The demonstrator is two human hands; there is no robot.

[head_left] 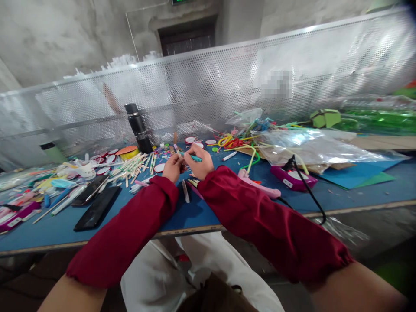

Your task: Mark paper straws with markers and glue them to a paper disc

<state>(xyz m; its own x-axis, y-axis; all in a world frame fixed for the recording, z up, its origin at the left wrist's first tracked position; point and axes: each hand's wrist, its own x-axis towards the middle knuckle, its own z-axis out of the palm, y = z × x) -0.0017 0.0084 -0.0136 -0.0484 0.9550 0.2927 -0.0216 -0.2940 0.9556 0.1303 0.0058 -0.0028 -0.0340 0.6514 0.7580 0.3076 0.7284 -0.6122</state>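
Both hands meet above the middle of the blue table (pixel 208 212). My right hand (pixel 199 161) grips a teal stick-like piece (pixel 195 158) that pokes out to the right of its fingers. My left hand (pixel 173 167) pinches a small pale piece (pixel 177 150) right beside it, fingers closed. The two hands touch. Dark red sleeves cover both forearms. What exactly sits between the fingertips is too small to make out.
A black flask (pixel 139 128) stands behind the hands. Loose sticks (pixel 133 167) and round caps lie left, two dark phones (pixel 94 199) nearer the edge. A pink glue gun (pixel 258 184), a magenta device (pixel 290 177) with black cable, plastic bags and coloured tubes lie right. Perforated metal screen behind.
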